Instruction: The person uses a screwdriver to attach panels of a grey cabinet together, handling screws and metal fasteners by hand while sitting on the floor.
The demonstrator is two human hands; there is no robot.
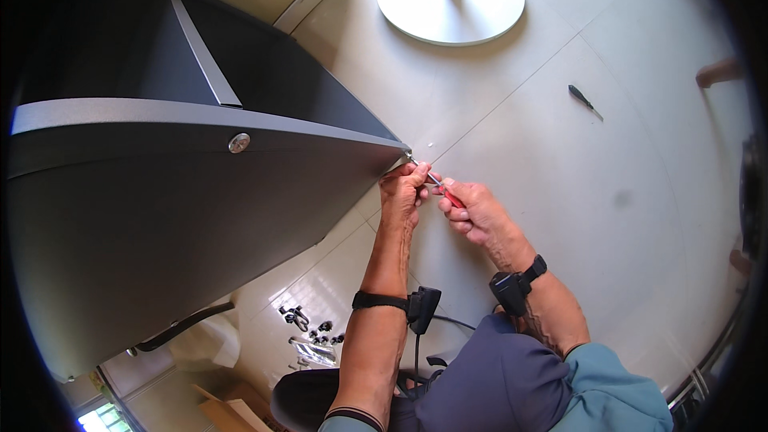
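Note:
A dark grey panelled furniture piece (200, 208) with lighter edge strips lies to my left, its pointed corner reaching the middle of the view. My right hand (480, 212) is closed round the red handle of a screwdriver (454, 197). The shaft slants up and left to that corner. Close under the corner, my left hand (406, 190) has its thumb and fingers closed at the shaft. A small metal part (409, 155) shows at the corner by the screwdriver's tip. Whether my left fingers also hold a screw is hidden.
A dark-handled screwdriver (586, 102) lies on the tiled floor (544, 160) to the right. A round white pedestal base (480, 24) stands ahead. Loose black and metal hardware (316, 340) is scattered near my left forearm. An open cardboard box (232, 412) sits at lower left.

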